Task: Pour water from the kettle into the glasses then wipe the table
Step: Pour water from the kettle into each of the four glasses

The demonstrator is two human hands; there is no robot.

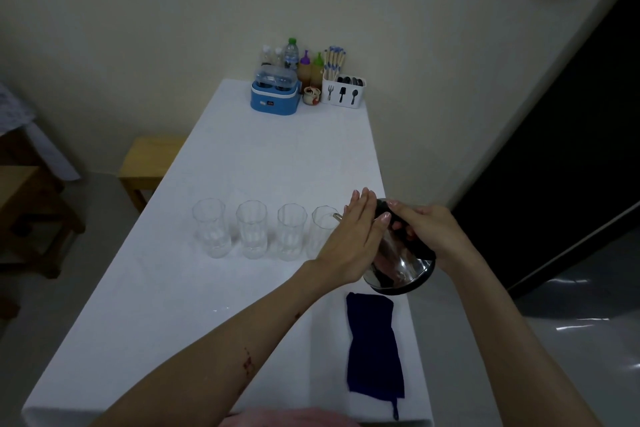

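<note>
A shiny steel kettle (401, 263) with a black lid is tilted to the left above the table's right edge, its spout over the rightmost glass (322, 229). My right hand (429, 232) grips its black handle. My left hand (356, 236) lies flat with straight fingers against the kettle's side. Several clear glasses stand in a row, with the leftmost glass (212, 227) at the far end. A dark blue cloth (375, 347) lies folded near the front right of the white table (242, 166).
At the table's far end stand a blue appliance (275, 94), several bottles (298, 61), a small pot and a white cutlery holder (343, 90). A wooden stool (149, 163) sits left of the table. A dark doorway is to the right.
</note>
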